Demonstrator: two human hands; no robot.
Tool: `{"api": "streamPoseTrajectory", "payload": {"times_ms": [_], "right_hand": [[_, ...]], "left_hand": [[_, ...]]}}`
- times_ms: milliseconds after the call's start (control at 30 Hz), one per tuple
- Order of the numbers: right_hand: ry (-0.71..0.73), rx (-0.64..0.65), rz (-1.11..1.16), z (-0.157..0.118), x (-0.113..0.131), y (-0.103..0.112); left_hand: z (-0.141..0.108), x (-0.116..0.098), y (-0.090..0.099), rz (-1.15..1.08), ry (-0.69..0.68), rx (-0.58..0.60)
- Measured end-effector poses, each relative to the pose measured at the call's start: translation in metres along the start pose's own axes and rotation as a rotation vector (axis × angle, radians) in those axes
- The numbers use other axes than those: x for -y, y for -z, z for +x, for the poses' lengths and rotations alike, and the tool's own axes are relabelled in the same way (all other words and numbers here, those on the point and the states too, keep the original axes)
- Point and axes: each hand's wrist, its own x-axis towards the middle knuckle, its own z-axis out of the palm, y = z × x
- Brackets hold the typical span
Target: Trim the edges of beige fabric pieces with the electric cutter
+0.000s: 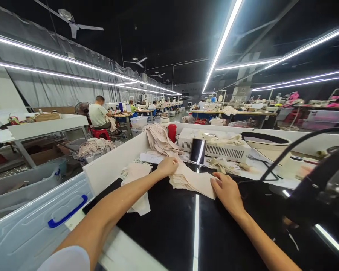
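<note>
A stack of cream fabric pieces [188, 180] lies on the glossy black tabletop [172, 233]. My left hand [168, 166] is closed at the stack's upper left end, thumb and fingers pinching the cloth. At the right end, my right hand [228, 192] pinches the edge of the top piece between thumb and fingers. Several more cut pieces [138, 177] lie to the left, partly behind my left forearm. Beyond my left hand, a heap of beige fabric [161, 139] hangs over the low white partition.
Behind the stack stand a black cylinder [197, 150], a red thread cone [172, 132] and a vented white box [214, 145] with scraps on top. A dark machine [313, 180] with a cable is at right. A clear bin [45, 222] stands left; a seated person [100, 114] works farther back.
</note>
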Motion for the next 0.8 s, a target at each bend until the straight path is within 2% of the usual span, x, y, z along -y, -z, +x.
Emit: {"api": "streamPoseTrajectory", "payload": {"times_ms": [67, 167, 333, 467, 600, 700, 800], "right_hand": [[0.051, -0.005, -0.017, -0.001, 0.002, 0.002], [0.123, 0.005, -0.019, -0.004, 0.010, 0.003], [0.227, 0.035, 0.017, -0.013, 0.022, -0.006], [0.291, 0.096, -0.006, -0.017, 0.011, -0.021], [0.320, 0.137, -0.067, -0.020, -0.001, -0.031], [0.326, 0.123, -0.067, -0.023, 0.006, -0.026], [0.339, 0.096, -0.009, -0.036, 0.032, -0.013]], "left_hand": [[-0.002, -0.003, 0.003, 0.016, -0.027, -0.059], [-0.005, -0.015, 0.006, 0.034, -0.157, -0.111], [0.003, -0.033, -0.005, 0.078, -0.380, 0.001], [0.006, -0.024, -0.026, 0.129, -0.359, 0.129], [-0.006, -0.009, -0.042, 0.121, -0.280, 0.193], [-0.013, -0.007, -0.043, 0.080, -0.258, 0.193], [-0.014, -0.009, -0.029, 0.028, -0.273, 0.170]]}}
